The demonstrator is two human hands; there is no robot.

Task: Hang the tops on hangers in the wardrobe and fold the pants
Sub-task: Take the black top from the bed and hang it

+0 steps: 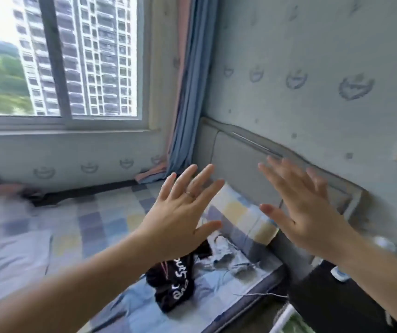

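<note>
Both empty and spread, left hand point(180, 212) and right hand point(305, 212) hover over the black garment point(173, 292): likely soft, light; pinch an edge.

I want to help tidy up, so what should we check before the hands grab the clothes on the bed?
1. Left hand free: ok, open, fingers spread, holding nothing.
2. Right hand free: ok, open and empty too.
3. Clothes in sight: ok, black garment with white lettering lies crumpled on the bed, pale grey garment beside it.
4. Which is a top, which pants: cannot tell, both are bunched up.
5. Hanger and wardrobe ready: cannot tell, neither is in view.
</note>
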